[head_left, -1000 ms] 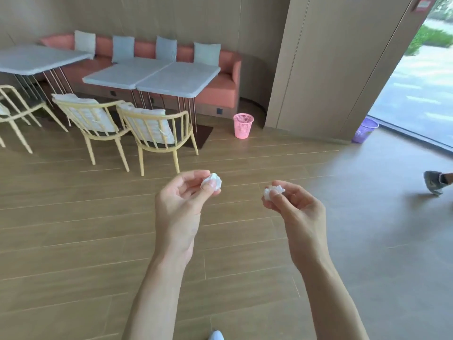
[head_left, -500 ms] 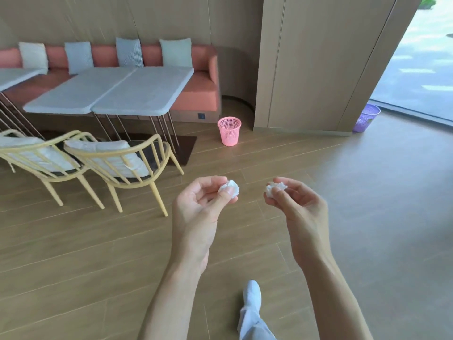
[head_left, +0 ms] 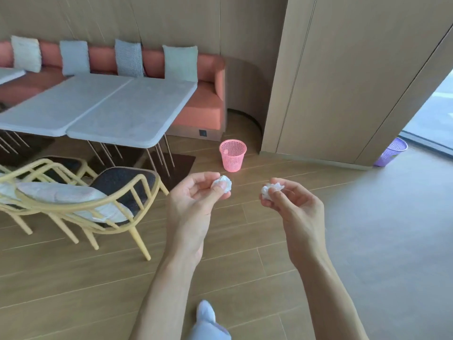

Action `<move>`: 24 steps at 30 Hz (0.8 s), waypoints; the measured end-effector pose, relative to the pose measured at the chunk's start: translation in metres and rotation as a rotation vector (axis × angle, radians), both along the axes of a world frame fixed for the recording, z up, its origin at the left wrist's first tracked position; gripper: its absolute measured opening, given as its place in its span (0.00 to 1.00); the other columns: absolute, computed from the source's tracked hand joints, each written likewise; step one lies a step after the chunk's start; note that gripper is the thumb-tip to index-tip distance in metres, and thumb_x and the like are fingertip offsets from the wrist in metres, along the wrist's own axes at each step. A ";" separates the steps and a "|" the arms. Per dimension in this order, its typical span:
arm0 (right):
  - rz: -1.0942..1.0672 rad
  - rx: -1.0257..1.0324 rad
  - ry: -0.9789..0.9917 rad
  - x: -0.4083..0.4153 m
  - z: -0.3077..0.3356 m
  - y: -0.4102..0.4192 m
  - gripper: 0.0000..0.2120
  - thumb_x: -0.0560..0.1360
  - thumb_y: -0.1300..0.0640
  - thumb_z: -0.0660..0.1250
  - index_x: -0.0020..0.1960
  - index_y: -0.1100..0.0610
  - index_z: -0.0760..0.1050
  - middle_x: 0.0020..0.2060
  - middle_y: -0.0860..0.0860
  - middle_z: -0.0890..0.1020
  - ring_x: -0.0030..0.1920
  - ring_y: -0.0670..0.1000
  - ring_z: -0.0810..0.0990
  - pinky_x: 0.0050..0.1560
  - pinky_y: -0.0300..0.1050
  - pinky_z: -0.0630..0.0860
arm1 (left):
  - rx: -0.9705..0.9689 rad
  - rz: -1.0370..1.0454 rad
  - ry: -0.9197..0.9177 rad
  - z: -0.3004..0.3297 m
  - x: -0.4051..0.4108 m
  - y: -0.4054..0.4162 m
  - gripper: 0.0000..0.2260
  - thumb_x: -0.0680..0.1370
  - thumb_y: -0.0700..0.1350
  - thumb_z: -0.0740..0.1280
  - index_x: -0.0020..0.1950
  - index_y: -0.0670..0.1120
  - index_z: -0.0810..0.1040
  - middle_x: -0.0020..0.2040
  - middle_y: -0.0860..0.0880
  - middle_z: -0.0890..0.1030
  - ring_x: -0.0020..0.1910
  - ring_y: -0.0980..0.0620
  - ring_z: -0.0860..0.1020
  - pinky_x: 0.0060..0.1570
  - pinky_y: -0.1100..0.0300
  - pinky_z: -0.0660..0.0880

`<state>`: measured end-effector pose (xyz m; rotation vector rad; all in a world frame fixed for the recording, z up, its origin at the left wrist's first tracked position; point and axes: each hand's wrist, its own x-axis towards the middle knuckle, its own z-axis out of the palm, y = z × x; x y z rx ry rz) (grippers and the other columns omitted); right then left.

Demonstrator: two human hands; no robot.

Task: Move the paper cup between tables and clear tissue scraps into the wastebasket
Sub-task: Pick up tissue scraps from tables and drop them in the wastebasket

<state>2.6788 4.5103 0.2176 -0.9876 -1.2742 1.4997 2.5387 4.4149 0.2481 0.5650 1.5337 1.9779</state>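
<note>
Carrying scraps: our left hand point(head_left: 193, 200) pinches one tissue wad point(head_left: 221, 183), right hand point(head_left: 293, 204) pinches another tissue wad point(head_left: 270, 188) | both undropped; pink wastebasket point(head_left: 232, 155) stands far ahead on floor, right of grey table point(head_left: 127, 111) | paper cup unseen | versus earlier: basket nearer, chairs shifted left.

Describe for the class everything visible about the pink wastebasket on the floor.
The pink wastebasket is a small round bin of what looks like plastic mesh, tapering from a solid rim to a narrower base. It stands upright on the wooden floor, near the end of the salmon bench and beside the wood-panelled wall. Nothing touches it but the floor. A pale spot shows inside; what it is cannot be told.
</note>
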 end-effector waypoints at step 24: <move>-0.090 -0.001 -0.041 -0.298 -0.028 0.475 0.06 0.78 0.60 0.74 0.48 0.50 0.87 0.41 0.54 0.88 0.40 0.50 0.86 0.48 0.42 0.82 | -0.085 -0.051 -0.042 -0.028 -0.327 0.476 0.08 0.75 0.35 0.75 0.44 0.48 0.87 0.46 0.46 0.88 0.46 0.47 0.87 0.54 0.54 0.84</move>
